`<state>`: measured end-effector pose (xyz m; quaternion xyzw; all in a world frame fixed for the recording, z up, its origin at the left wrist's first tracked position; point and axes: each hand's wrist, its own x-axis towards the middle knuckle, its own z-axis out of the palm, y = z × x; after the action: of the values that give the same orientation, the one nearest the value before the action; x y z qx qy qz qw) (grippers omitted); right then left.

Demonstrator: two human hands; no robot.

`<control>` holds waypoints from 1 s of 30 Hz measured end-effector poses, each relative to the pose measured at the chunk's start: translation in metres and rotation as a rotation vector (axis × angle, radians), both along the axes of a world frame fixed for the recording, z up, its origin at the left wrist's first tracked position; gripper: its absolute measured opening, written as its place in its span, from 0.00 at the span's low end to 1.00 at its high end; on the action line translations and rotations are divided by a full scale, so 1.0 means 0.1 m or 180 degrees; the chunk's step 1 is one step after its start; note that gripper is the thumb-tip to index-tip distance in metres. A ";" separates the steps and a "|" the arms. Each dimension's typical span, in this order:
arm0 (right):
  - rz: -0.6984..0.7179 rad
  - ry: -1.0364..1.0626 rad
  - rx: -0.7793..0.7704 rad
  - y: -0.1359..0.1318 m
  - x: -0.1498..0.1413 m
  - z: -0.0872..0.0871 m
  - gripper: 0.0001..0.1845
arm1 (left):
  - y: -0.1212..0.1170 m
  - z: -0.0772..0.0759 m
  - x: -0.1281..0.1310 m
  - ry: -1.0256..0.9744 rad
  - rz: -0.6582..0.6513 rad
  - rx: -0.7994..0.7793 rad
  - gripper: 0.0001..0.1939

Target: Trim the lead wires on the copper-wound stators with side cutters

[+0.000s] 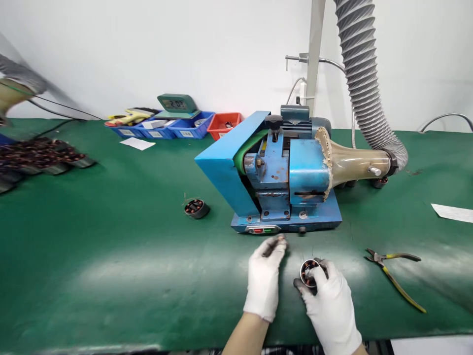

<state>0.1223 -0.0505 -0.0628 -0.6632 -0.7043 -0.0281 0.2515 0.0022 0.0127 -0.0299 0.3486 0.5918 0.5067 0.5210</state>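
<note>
Both my hands wear white gloves with darkened fingertips. My right hand (330,305) grips a small round motor stator (309,272) with copper windings, holding it just above the green mat. My left hand (264,281) reaches forward, fingers together, with its tips close to the red and green buttons (263,230) on the base of the blue belt-grinding machine (281,172). I cannot see anything in the left hand. A second stator (196,207) lies on the mat to the left of the machine.
Yellow-handled pliers (395,271) lie on the mat at right. A grey ribbed hose (364,79) feeds the machine's funnel. Blue and red bins (177,125) and a green scale (176,104) stand at the back. Several stators (37,155) are piled far left. A paper sheet (453,212) lies far right.
</note>
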 end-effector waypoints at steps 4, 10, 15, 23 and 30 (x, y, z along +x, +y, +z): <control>0.0047 -0.0098 0.0045 0.00 -0.01 -0.01 0.10 | 0.09 0.09 0.00 0.0168 -0.0618 -0.0091 0.16; 0.0058 -0.0026 -0.0043 0.02 0.01 0.02 0.11 | 0.09 0.10 0.20 -0.0034 -0.1242 -0.0253 0.05; -0.0016 0.0132 -0.0101 0.01 0.00 0.03 0.09 | 0.03 0.03 0.09 -0.0227 -0.0744 -0.0131 0.11; -0.0034 0.0114 -0.0136 0.00 0.00 0.01 0.11 | 0.09 0.09 -0.05 0.0298 -0.1223 -0.0037 0.06; 0.0174 0.0202 -0.0180 0.01 0.04 0.03 0.08 | 0.22 0.16 0.10 0.0162 -0.1107 -0.0034 0.11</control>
<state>0.1262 -0.0491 -0.0601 -0.6512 -0.7144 0.0197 0.2556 0.0122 0.0344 -0.0134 0.4557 0.5383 0.3968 0.5875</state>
